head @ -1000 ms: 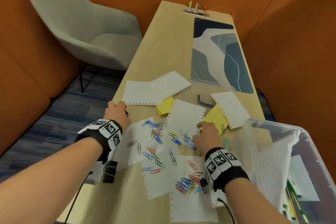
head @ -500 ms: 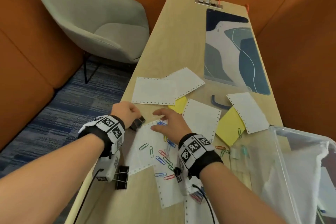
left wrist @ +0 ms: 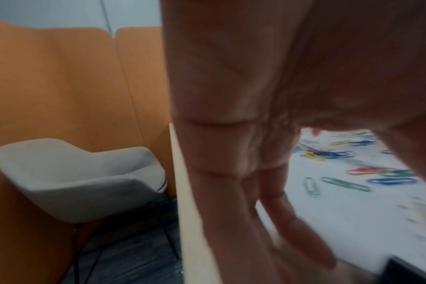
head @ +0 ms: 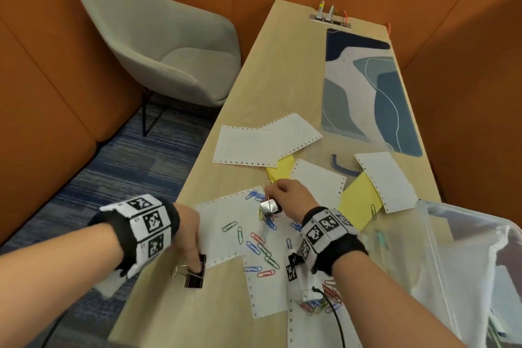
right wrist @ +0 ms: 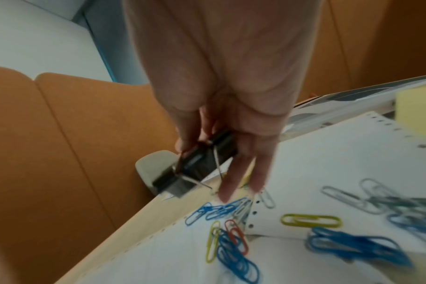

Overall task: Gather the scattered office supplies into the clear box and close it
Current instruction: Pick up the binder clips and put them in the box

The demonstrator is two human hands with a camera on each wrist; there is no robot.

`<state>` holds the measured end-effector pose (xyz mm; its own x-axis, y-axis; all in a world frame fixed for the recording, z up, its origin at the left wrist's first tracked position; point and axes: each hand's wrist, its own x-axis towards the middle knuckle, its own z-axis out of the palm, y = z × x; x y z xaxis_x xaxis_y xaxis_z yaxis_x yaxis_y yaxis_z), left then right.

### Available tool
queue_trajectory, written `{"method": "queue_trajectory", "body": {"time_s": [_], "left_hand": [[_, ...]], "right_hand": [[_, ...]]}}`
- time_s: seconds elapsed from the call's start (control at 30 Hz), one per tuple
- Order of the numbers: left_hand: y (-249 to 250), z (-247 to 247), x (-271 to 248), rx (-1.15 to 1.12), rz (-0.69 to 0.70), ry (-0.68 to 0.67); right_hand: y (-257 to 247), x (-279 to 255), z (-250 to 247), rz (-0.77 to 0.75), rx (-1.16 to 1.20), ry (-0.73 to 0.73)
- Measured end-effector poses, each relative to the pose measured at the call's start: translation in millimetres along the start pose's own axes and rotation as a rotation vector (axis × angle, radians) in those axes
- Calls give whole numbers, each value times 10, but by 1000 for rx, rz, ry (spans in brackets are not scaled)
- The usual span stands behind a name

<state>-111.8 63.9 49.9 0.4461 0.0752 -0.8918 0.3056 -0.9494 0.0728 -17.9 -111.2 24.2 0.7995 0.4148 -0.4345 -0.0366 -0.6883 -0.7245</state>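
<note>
Pinching a black binder clip (head: 270, 206) between thumb and fingers, the right hand (head: 288, 198) holds it lifted just above the white perforated sheets (head: 226, 215); in the right wrist view the clip (right wrist: 207, 157) sits against curled fingers (right wrist: 234, 173), wire handles splayed. Left hand (head: 188, 232) reaches down at the table's near-left edge, fingertips touching two more binder clips (head: 195, 274) on the wooden table (head: 169, 305); fingers look extended, grip not clear, left wrist view blurred. Colored paper clips (head: 260, 251) lie scattered over the sheets between both hands, another pile (head: 324, 299) under the right wrist. Yellow sticky notes (head: 356, 203) lie beyond. Clear box (head: 452, 248) stands open at the near right, just beside the right forearm. Patterned mat (head: 364, 87) farther back; grey chair (head: 158, 37) off left.
</note>
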Motion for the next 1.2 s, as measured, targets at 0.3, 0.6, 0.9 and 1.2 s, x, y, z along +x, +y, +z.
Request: {"method": "queue_trajectory", "body": {"time_s": [0.3,0.6,0.9,1.2], "left_hand": [[130,307,126,-108,-25,52],[555,-7,16,-211,18,186],[1041,206,115,7,82,451],[1686,-546,-607,-534,392,420]], "right_hand": [[5,-237,-355,39,41,215],[49,-642,-811,149,450,199],[248,-967,-1237,189,562,336],[304,-1250,-1716,88,785,220]]}}
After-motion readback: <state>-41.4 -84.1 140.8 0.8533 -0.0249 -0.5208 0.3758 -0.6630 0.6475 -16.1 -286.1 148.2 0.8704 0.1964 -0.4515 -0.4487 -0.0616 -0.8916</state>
